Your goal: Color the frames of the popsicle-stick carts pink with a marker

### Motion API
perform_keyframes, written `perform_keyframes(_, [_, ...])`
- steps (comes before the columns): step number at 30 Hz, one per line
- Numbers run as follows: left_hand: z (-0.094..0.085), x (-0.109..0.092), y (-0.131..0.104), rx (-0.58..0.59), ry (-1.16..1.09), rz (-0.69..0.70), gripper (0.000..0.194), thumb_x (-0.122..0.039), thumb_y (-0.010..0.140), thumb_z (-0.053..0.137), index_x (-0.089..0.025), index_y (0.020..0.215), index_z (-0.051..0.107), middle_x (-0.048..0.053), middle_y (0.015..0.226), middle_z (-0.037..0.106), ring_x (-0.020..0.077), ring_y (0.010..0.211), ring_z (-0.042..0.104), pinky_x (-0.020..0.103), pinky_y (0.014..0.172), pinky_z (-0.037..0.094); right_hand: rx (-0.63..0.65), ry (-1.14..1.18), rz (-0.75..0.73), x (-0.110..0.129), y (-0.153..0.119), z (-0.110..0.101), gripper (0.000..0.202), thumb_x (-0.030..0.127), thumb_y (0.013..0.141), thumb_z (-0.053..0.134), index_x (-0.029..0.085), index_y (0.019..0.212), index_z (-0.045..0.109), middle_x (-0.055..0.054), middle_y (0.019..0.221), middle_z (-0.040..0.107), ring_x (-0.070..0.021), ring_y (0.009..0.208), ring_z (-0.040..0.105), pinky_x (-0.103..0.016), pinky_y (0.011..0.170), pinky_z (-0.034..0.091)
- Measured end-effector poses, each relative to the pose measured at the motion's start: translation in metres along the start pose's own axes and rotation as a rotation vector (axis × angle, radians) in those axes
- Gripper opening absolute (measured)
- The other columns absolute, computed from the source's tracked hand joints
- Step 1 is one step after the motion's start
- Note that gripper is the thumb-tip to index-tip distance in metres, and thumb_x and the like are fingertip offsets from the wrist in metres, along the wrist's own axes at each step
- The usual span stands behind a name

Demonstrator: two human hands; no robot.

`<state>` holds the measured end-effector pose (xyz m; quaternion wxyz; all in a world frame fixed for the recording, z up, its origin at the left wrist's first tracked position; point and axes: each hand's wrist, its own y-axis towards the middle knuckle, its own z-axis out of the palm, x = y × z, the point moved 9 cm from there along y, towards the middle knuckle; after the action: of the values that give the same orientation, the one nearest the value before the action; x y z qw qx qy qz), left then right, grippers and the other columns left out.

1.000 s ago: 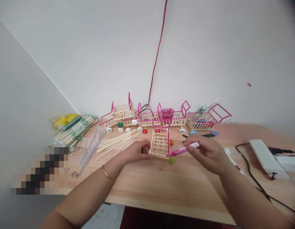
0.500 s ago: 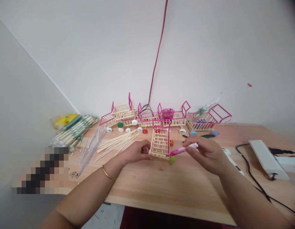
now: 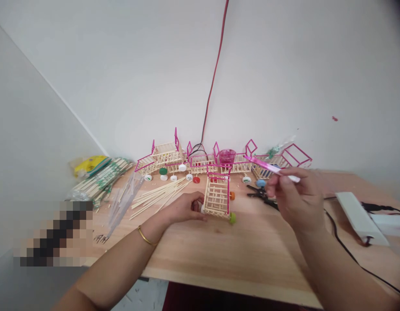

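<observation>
My left hand (image 3: 186,207) is closed at the left side of a small cart (image 3: 216,198) made of thin wooden sticks, steadying it on the table. The cart has bottle-cap wheels, orange and lime green on its right side, and its handle and right top edge are painted pink. My right hand (image 3: 295,201) grips a paintbrush (image 3: 267,166) by its white handle, up and to the right of the cart. Pink paint covers the brush's front part, which points left towards a clear cup (image 3: 227,157) smeared with pink. The brush tip is apart from the cart.
Several similar stick carts (image 3: 167,152) line the wall. Loose sticks (image 3: 159,196), clear plastic sleeves (image 3: 125,203) and bagged sticks (image 3: 104,179) lie left. Black pliers (image 3: 261,194) lie beside my right hand. A white power adapter (image 3: 361,218) with black cable stands right.
My right hand has lifted the paintbrush off the cart's right edge and moved it up and right, near the pink cup. My left hand and the cart stay in place.
</observation>
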<state>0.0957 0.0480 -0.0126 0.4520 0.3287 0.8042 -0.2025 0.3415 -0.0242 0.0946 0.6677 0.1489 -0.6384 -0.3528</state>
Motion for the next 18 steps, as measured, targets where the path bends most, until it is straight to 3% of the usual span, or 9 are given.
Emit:
perform_keyframes(4, [0.000,0.001,0.000,0.004,-0.024,-0.013,0.053,-0.028,0.064,0.081,-0.019,0.112,0.061,-0.005,0.071,0.057,0.0099,0.063,0.049,0.021,0.058,0.038,0.165,-0.179,0.127,-0.019,-0.005,0.016,0.026,0.032,0.084,0.070,0.025,0.106,0.060,-0.004,0.107,0.062,-0.0136,0.076,0.069,-0.030,0.069,0.060])
perform_keyframes(9, [-0.001,-0.002,-0.002,0.004,-0.007,-0.018,0.043,-0.020,0.067,0.075,-0.019,0.108,0.063,-0.004,0.072,0.057,0.0093,0.062,0.049,0.021,0.058,0.038,0.435,-0.366,0.246,-0.040,-0.018,0.038,0.083,0.041,0.070,0.081,0.032,0.141,0.039,-0.013,0.147,0.035,-0.0251,0.105,0.067,-0.042,0.087,0.060])
perform_keyframes(18, [0.001,-0.003,-0.004,0.065,-0.028,-0.040,0.034,-0.020,0.064,0.078,-0.017,0.094,0.062,-0.005,0.071,0.057,0.0088,0.061,0.049,0.021,0.056,0.037,0.696,-0.724,0.254,-0.074,-0.038,0.039,0.119,0.045,0.057,0.086,0.034,0.153,0.016,-0.017,0.151,0.024,-0.0257,0.104,0.064,-0.042,0.083,0.059])
